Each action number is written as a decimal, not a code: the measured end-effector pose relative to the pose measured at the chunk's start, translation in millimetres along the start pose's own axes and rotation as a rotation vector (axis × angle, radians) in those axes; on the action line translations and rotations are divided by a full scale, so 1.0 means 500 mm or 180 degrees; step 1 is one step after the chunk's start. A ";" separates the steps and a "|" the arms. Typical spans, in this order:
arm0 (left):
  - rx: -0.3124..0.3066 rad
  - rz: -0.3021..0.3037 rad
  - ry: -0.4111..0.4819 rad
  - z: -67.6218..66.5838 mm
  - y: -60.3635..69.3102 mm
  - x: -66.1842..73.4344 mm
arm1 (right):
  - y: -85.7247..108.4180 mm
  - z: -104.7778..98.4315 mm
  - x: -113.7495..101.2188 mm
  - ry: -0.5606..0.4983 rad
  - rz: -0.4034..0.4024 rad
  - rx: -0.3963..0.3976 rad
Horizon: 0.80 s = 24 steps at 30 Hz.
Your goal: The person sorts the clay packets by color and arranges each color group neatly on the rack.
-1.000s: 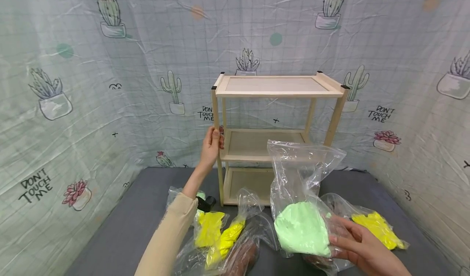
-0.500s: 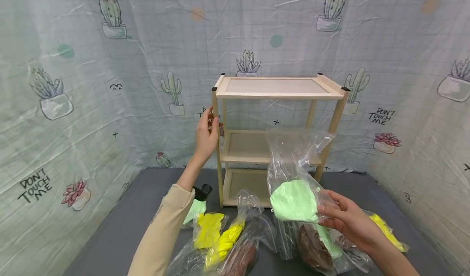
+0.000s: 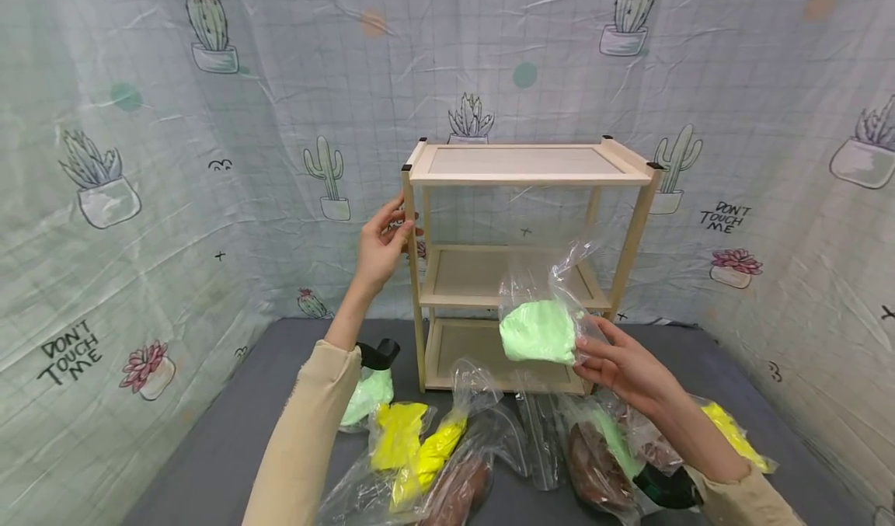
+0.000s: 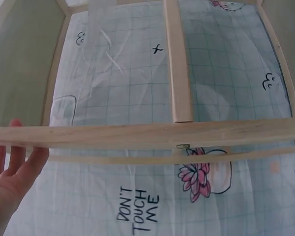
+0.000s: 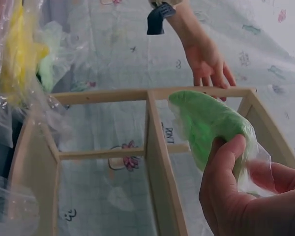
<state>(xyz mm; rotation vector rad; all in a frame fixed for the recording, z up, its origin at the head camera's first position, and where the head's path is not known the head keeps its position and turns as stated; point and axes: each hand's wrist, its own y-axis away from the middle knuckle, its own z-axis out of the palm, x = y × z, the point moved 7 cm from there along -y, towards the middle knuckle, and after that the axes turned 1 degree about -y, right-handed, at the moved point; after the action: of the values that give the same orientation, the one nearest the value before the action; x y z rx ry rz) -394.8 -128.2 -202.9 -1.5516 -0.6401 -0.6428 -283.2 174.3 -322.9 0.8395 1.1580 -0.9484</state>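
Observation:
A three-tier wooden shelf point(image 3: 531, 180) stands at the back of the grey surface. My left hand point(image 3: 381, 250) is at its left front post, fingers around the wood below the top board; the left wrist view shows those fingers point(image 4: 19, 167) against the post. In my right hand point(image 3: 629, 367) a clear bag with light green stuff point(image 3: 537, 332) is pinched at its right side, held up before the lower tiers. From the right wrist view, the thumb and fingers of that hand point(image 5: 246, 191) grip the green bag point(image 5: 211, 120).
Bags with yellow stuff point(image 3: 398, 437) and a brown one point(image 3: 461, 487) lie in front of the shelf on the left. Another brown bag point(image 3: 597, 464) and a yellow one point(image 3: 734, 437) lie at the right. A green bag point(image 3: 370, 394) rests behind my left forearm.
My right hand has raised the green bag and carried it forward and left, toward the shelf. My left hand loosened from the post, slid up, and is around it higher up.

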 end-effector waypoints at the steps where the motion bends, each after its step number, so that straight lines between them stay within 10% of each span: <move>1: -0.0007 -0.0021 0.0083 -0.002 0.000 -0.001 | -0.007 0.004 -0.004 -0.0119 -0.0003 -0.0038; 14: 0.0053 -0.0062 0.0116 -0.007 0.000 0.000 | -0.085 0.046 -0.035 -0.0513 0.0159 -0.0105; 24: 0.0107 -0.0038 0.0060 -0.001 0.000 0.006 | -0.053 0.077 -0.068 0.0106 0.0049 -0.0519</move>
<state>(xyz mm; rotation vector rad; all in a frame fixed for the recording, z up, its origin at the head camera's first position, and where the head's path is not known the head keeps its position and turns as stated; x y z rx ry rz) -392.8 -128.7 -200.5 -1.5100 -0.6434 -0.6521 -298.1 134.9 -283.2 0.7338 1.2383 -0.8182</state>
